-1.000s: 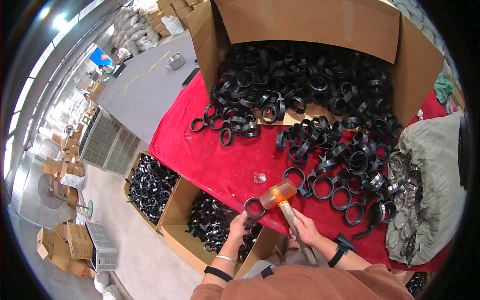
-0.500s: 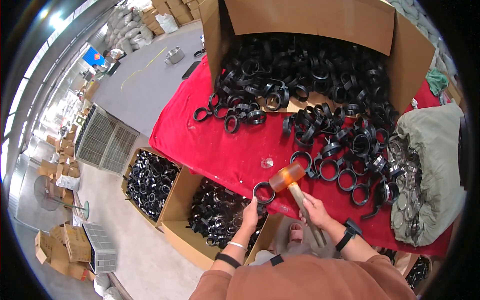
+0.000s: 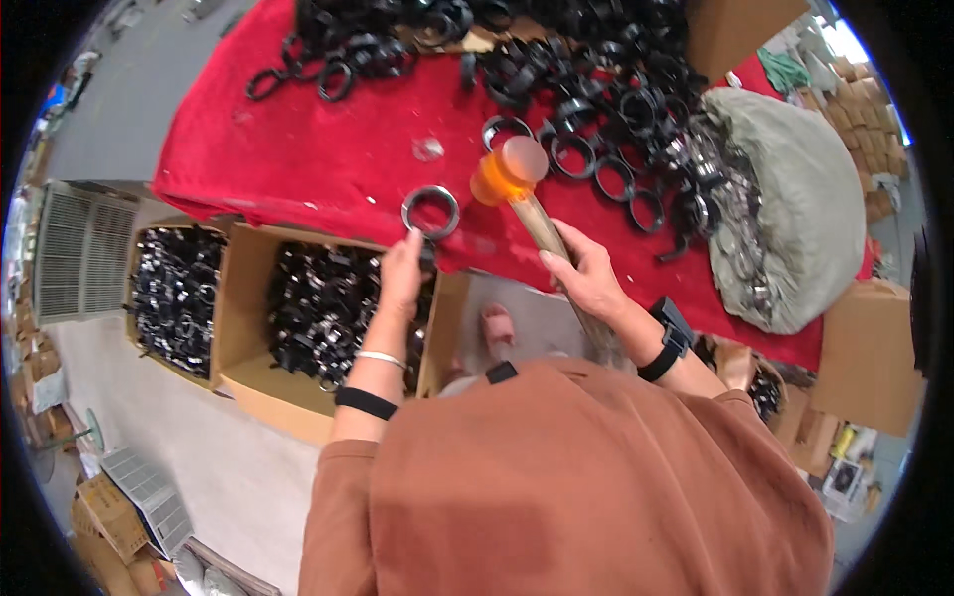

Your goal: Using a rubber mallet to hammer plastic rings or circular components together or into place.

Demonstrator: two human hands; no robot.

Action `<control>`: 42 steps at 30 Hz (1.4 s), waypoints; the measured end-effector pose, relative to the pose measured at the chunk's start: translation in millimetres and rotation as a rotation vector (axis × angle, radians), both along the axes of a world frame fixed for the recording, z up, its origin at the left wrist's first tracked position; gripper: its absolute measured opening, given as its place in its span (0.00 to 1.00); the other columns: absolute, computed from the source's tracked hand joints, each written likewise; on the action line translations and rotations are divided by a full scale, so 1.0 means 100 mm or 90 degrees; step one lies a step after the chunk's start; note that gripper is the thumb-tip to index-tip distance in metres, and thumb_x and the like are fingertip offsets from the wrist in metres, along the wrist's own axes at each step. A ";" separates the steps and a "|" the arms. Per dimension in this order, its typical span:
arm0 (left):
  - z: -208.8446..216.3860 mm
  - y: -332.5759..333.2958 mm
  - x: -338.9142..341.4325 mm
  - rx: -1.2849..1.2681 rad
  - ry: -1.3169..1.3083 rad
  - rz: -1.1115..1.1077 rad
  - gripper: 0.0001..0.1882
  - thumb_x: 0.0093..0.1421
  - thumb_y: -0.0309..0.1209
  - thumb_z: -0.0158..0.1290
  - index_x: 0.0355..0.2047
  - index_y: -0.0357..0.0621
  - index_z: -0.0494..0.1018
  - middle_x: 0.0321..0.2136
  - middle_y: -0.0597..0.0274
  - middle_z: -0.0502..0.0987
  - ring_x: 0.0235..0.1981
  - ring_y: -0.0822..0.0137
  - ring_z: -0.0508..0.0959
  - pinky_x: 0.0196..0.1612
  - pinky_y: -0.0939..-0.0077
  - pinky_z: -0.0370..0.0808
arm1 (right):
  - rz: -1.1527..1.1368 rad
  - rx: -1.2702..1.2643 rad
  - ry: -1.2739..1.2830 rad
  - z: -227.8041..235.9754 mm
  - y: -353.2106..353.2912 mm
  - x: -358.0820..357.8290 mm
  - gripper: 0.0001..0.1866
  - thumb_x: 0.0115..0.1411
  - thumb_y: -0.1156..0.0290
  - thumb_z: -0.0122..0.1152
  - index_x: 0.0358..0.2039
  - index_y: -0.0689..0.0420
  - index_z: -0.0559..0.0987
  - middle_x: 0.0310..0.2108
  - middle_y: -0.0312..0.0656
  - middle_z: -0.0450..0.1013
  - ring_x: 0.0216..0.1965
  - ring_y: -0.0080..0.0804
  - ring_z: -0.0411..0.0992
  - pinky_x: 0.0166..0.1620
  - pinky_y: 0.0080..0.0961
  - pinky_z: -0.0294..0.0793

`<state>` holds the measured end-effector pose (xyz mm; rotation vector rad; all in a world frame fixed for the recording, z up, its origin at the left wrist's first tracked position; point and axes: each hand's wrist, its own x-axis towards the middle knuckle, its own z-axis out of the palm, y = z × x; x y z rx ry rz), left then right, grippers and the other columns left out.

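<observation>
My left hand (image 3: 401,273) pinches a black ring with a silvery inner rim (image 3: 453,212) at the front edge of the red cloth (image 3: 318,149). In my right hand (image 3: 590,276) is the wooden handle of a mallet (image 3: 508,172) with a translucent orange head. That head hovers over the cloth, up and right of the ring, apart from it. Several loose black rings (image 3: 572,156) lie just beyond the mallet. A larger heap of black rings (image 3: 616,60) spreads behind them, with a cardboard box flap (image 3: 735,35) at its right.
Below the table's front edge, to my left, stand two cardboard boxes of black rings, a nearer one (image 3: 283,405) and a farther one (image 3: 177,361). A grey-green sack (image 3: 805,189) with shiny metal rings (image 3: 737,223) beside its mouth rests on the table's right side.
The view has tilted down and turned right, so the table sits higher and further left. Both hands keep their holds. The ring's silvery inner rim now shows more.
</observation>
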<state>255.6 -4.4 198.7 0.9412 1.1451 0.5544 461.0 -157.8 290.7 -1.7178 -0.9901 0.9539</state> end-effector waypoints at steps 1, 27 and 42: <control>0.07 -0.02 -0.03 -0.015 -0.013 0.029 0.20 0.60 0.50 0.46 0.27 0.46 0.71 0.24 0.70 0.72 0.26 0.75 0.71 0.29 0.77 0.69 | -0.016 0.000 -0.027 -0.01 -0.06 -0.03 0.24 0.58 0.65 0.56 0.53 0.59 0.67 0.26 0.34 0.69 0.23 0.18 0.66 0.27 0.19 0.69; 0.04 -0.10 -0.03 -0.046 -0.002 -0.005 0.21 0.61 0.50 0.44 0.27 0.46 0.73 0.18 0.68 0.74 0.19 0.77 0.68 0.22 0.83 0.60 | 0.114 -0.106 -0.115 0.16 -0.18 -0.34 0.24 0.60 0.69 0.49 0.57 0.58 0.64 0.42 0.56 0.72 0.44 0.43 0.73 0.46 0.30 0.70; -0.14 -0.14 0.09 -0.008 -0.021 0.126 0.18 0.58 0.45 0.52 0.24 0.43 0.73 0.19 0.70 0.71 0.21 0.76 0.66 0.26 0.81 0.61 | 0.173 -0.064 -0.201 0.02 1.04 -0.45 0.24 0.59 0.66 0.50 0.56 0.56 0.65 0.34 0.53 0.74 0.36 0.46 0.75 0.39 0.34 0.72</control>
